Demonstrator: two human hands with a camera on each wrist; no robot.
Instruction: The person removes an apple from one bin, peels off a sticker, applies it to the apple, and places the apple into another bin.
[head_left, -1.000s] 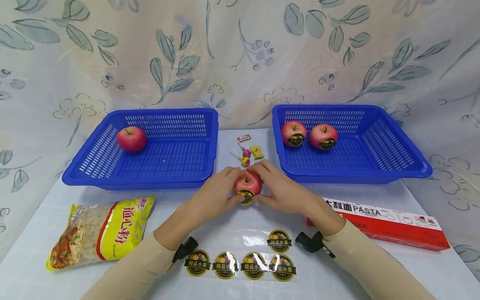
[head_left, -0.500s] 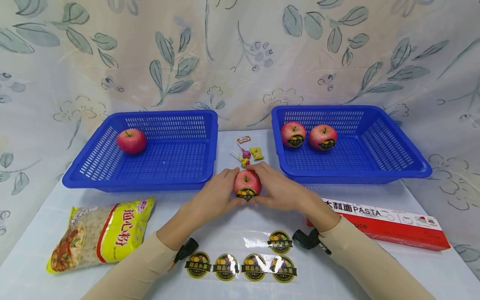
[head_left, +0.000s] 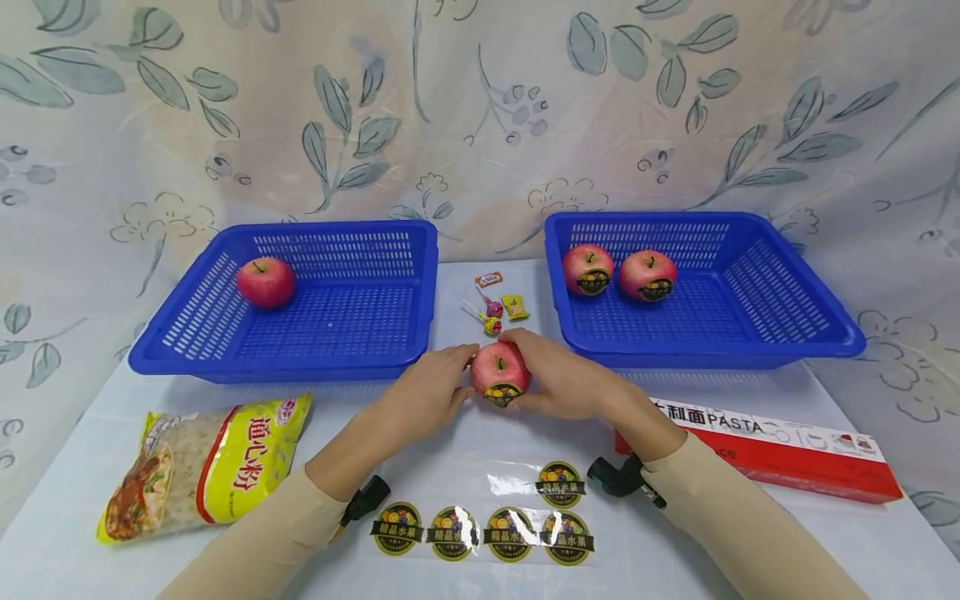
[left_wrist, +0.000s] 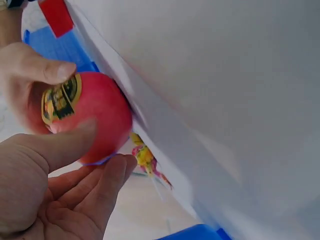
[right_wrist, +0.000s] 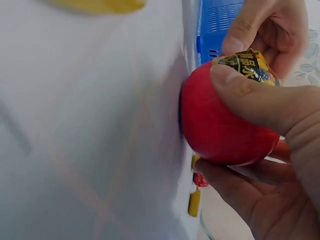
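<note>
A red apple (head_left: 498, 368) with a round black-and-gold sticker (head_left: 501, 392) on its front sits on the table between the two baskets. My right hand (head_left: 558, 379) grips it from the right; in the right wrist view its thumb (right_wrist: 260, 95) presses on the sticker (right_wrist: 247, 64). My left hand (head_left: 427, 387) holds the apple's left side, with its thumb (left_wrist: 60, 145) along the apple (left_wrist: 95, 115) and its fingers behind. A clear sheet with several more stickers (head_left: 487, 525) lies near the front edge.
The left blue basket (head_left: 300, 367) holds one plain apple (head_left: 266, 282). The right blue basket (head_left: 712, 358) holds two stickered apples (head_left: 588, 268) (head_left: 647, 275). Small candies (head_left: 495, 304) lie between the baskets. A noodle bag (head_left: 202, 462) lies front left and a pasta box (head_left: 780, 454) front right.
The apple has shifted slightly to the right between my hands. My left fingers have slid from its top to its left side. The right hand still grips it.
</note>
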